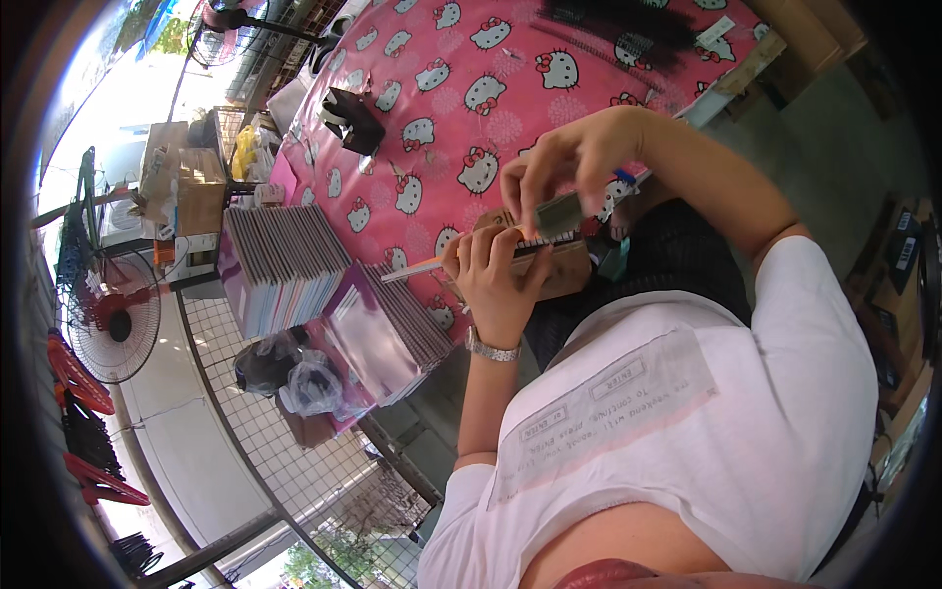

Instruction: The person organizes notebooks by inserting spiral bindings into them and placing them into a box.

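My left hand (496, 270), with a metal watch on its wrist, is closed round a thin notebook (417, 266) seen nearly edge-on. A row of dark teeth or coils (564, 239) shows along its edge beside my fingers. Over its other end hangs my right hand (579, 162), fingers bent and partly smeared by motion. A dark grey-green rectangular piece (559, 215) sits at those fingertips; whether they grip it cannot be made out. Below both hands is a brown cardboard box (567, 275) by my lap.
A pink cartoon-print cloth (442, 128) covers the table. On it are a black tape dispenser (351, 122) and a pile of black binding coils (628, 29). Stacked spiral notebooks (285, 265) and purple-covered ones (378, 329) stand left. Farther left is a fan (116, 319).
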`<state>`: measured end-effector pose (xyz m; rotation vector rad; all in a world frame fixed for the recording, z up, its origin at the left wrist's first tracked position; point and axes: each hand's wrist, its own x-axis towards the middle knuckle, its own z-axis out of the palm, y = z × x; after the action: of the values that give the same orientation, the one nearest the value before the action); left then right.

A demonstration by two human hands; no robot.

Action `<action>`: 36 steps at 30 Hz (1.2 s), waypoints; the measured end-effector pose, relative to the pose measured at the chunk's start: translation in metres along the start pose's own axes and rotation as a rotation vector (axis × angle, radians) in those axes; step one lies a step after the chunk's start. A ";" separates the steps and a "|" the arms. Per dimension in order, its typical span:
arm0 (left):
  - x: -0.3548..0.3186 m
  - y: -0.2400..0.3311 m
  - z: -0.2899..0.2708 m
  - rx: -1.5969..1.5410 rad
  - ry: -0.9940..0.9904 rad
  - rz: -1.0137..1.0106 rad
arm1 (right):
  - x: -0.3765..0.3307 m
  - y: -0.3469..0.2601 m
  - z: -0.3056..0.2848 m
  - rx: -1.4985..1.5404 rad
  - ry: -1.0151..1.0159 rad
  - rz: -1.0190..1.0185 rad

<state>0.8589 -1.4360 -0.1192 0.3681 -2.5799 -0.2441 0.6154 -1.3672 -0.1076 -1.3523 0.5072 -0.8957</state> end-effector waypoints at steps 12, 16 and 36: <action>-0.005 -0.003 -0.001 -0.074 0.055 -0.035 | 0.005 -0.012 0.011 -0.162 0.070 0.083; 0.002 -0.002 0.000 -0.110 0.104 -0.056 | 0.006 -0.010 0.005 -0.451 0.185 0.226; 0.000 -0.044 -0.020 0.034 0.075 -0.053 | 0.053 0.006 -0.014 -0.117 0.019 0.035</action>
<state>0.8784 -1.4792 -0.1131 0.4506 -2.5058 -0.2018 0.6374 -1.4175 -0.1061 -1.4377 0.6042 -0.8624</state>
